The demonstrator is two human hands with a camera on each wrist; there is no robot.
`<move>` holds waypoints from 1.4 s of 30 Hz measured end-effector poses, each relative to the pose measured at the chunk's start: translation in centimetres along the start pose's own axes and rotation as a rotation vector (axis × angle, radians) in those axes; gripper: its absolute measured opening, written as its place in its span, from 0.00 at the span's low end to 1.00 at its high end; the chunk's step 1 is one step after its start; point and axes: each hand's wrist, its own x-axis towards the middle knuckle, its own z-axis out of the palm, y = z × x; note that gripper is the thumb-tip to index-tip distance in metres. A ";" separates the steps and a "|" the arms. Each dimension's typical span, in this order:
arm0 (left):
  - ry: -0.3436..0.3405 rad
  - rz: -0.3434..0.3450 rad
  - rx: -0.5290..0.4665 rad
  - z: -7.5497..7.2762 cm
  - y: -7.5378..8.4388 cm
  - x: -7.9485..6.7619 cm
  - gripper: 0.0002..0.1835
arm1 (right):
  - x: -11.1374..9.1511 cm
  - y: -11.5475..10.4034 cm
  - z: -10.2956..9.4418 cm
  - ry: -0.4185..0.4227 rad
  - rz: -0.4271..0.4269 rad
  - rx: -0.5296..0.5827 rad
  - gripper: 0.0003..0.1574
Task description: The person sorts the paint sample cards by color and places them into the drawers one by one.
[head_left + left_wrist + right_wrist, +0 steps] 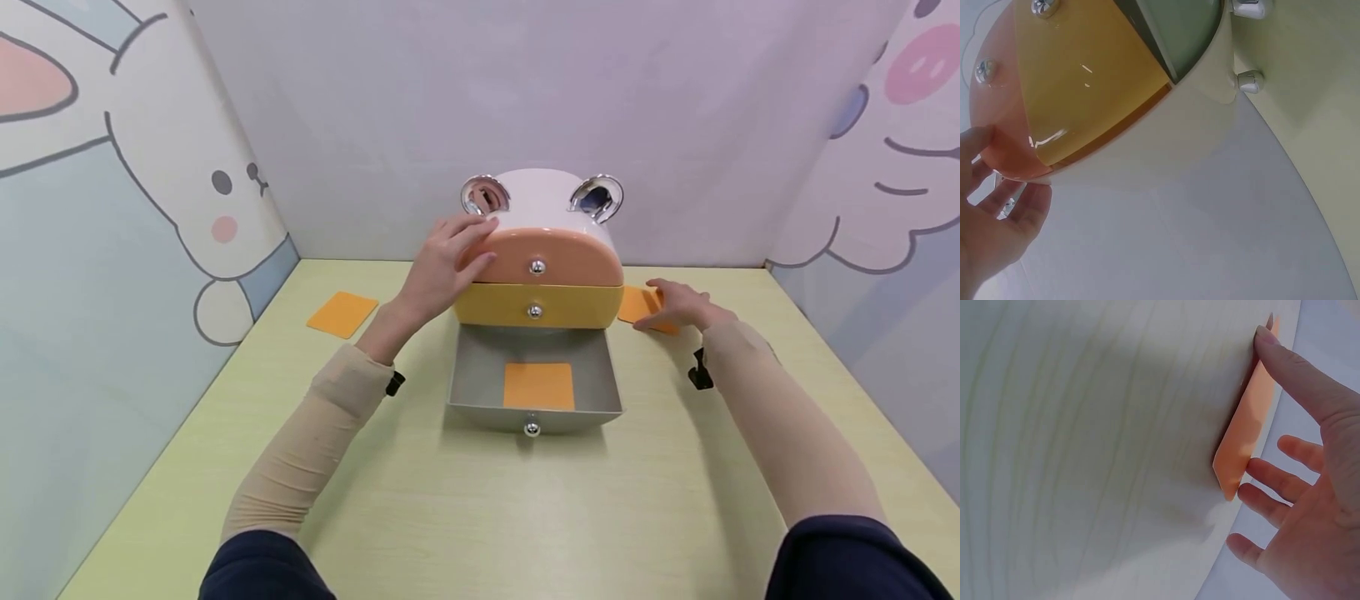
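Observation:
A small drawer cabinet (pixel 552 196) has a white body, two silvery ears and three stacked drawers. Its orange drawer (pixel 504 258) and yellow drawer (pixel 491 306) are closed. The grey drawer (pixel 468 367) is pulled out, with an orange square card (pixel 538 386) lying inside. My left hand (pixel 447 260) rests on the cabinet's upper left corner, a fingertip on the orange drawer front and others along the side. To the cabinet's right, my right hand (pixel 681 307) holds another orange card (pixel 1250 425) between thumb and fingertips at its edges, close over the table.
A further orange card (pixel 342 314) lies on the table (pixel 450 517) left of the cabinet. A pale wall (pixel 360 150) stands behind, and panels with cartoon animals (pixel 112 283) close in both sides. The grey drawer juts towards me between my arms.

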 end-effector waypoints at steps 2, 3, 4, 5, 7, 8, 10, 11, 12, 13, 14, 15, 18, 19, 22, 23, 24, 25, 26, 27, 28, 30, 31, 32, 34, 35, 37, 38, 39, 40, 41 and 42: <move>0.001 0.000 0.002 0.0 0.0 0.0 0.23 | 0.1 0.0 0.0 0.007 0.005 -0.014 0.63; 0.001 0.000 0.002 0.0 0.0 0.0 0.23 | 0.2 0.0 0.0 0.010 0.010 -0.019 0.64; 0.001 0.000 0.003 0.0 0.0 0.0 0.23 | 0.2 0.0 0.1 0.011 0.011 -0.022 0.64; 0.000 -0.001 0.004 0.0 0.0 0.0 0.23 | 0.3 0.0 0.1 0.011 0.016 -0.024 0.64; -0.001 -0.001 0.002 0.0 0.0 0.0 0.23 | 0.2 0.0 0.1 0.011 0.028 -0.027 0.64; -0.002 -0.002 0.003 0.0 0.0 0.0 0.23 | 0.2 0.0 0.1 0.008 0.032 -0.024 0.65; -0.002 -0.004 0.001 0.0 0.0 0.0 0.23 | 0.1 -0.1 0.0 0.003 0.039 -0.018 0.65; -0.002 -0.006 0.000 0.0 0.0 0.0 0.23 | 0.0 -0.1 0.0 -0.001 0.046 -0.015 0.65; -0.001 -0.006 -0.001 0.0 0.0 0.0 0.23 | -0.1 -0.2 0.0 -0.002 0.051 -0.010 0.65; -0.002 -0.008 0.000 0.0 0.1 0.0 0.23 | -0.2 -0.3 0.0 -0.003 0.054 -0.008 0.65; -0.002 -0.010 0.000 0.0 0.0 0.0 0.23 | -0.3 -0.2 0.0 -0.006 0.059 -0.005 0.65; -0.001 -0.010 -0.001 0.0 0.1 0.0 0.23 | -0.3 -0.2 0.0 -0.005 0.063 -0.005 0.66; -0.001 -0.009 -0.001 0.0 0.1 0.0 0.23 | -0.5 -0.1 0.1 0.006 0.079 -0.004 0.67; -0.002 -0.009 -0.001 0.0 0.1 0.0 0.23 | -0.5 0.0 0.2 0.010 0.081 -0.004 0.67; -0.005 -0.009 0.000 0.0 0.1 0.0 0.23 | -0.6 0.2 0.3 0.031 0.084 -0.003 0.68; -0.005 -0.008 0.000 0.0 0.1 0.0 0.23 | -0.6 0.3 0.3 0.036 0.081 -0.004 0.68; -0.005 -0.008 -0.001 0.0 0.1 0.0 0.23 | -0.6 0.2 0.3 0.040 0.079 -0.002 0.68; -0.004 -0.007 -0.002 0.0 0.1 0.0 0.23 | -0.7 0.2 0.2 0.045 0.073 -0.003 0.69; -0.002 -0.006 -0.001 0.0 0.0 0.0 0.23 | -0.9 0.1 0.1 0.051 0.069 -0.006 0.69; -0.001 -0.003 0.000 0.0 0.0 0.0 0.23 | -1.0 -0.1 0.0 0.056 0.062 -0.010 0.68; 0.001 -0.002 0.000 0.0 0.0 0.0 0.23 | -1.2 -0.2 -0.1 0.063 0.052 -0.015 0.68; 0.006 0.003 -0.001 0.0 0.0 0.0 0.23 | -1.5 -0.5 -0.4 0.076 0.030 -0.022 0.67; 0.007 0.004 -0.002 0.0 0.0 0.0 0.23 | -1.7 -0.6 -0.6 0.085 0.018 -0.031 0.67; 0.009 0.006 -0.001 0.0 0.0 0.0 0.23 | -1.8 -0.7 -0.7 0.093 0.008 -0.036 0.66; 0.009 0.007 0.000 0.0 0.1 0.0 0.23 | -2.2 -0.9 -0.8 0.109 -0.012 -0.044 0.65; 0.009 0.007 -0.001 0.0 0.1 0.0 0.23 | -2.4 -1.0 -0.9 0.117 -0.020 -0.046 0.65; 0.003 0.002 -0.003 0.0 0.1 0.0 0.23 | -3.0 -1.3 -1.0 0.134 -0.043 -0.058 0.64; -0.001 -0.003 0.000 0.0 0.1 0.0 0.23 | -3.3 -1.4 -1.0 0.140 -0.053 -0.062 0.64; -0.005 -0.006 0.002 -0.1 0.1 0.0 0.23 | -3.7 -1.6 -1.1 0.145 -0.064 -0.067 0.63; -0.009 -0.011 0.004 -0.1 0.1 0.0 0.24 | -4.1 -1.9 -1.3 0.150 -0.076 -0.073 0.63; -0.014 -0.016 0.007 -0.1 0.1 0.0 0.24 | -4.5 -2.1 -1.4 0.155 -0.087 -0.078 0.63; -0.016 -0.018 0.009 -0.1 0.1 0.0 0.24 | -4.9 -2.4 -1.5 0.158 -0.098 -0.085 0.62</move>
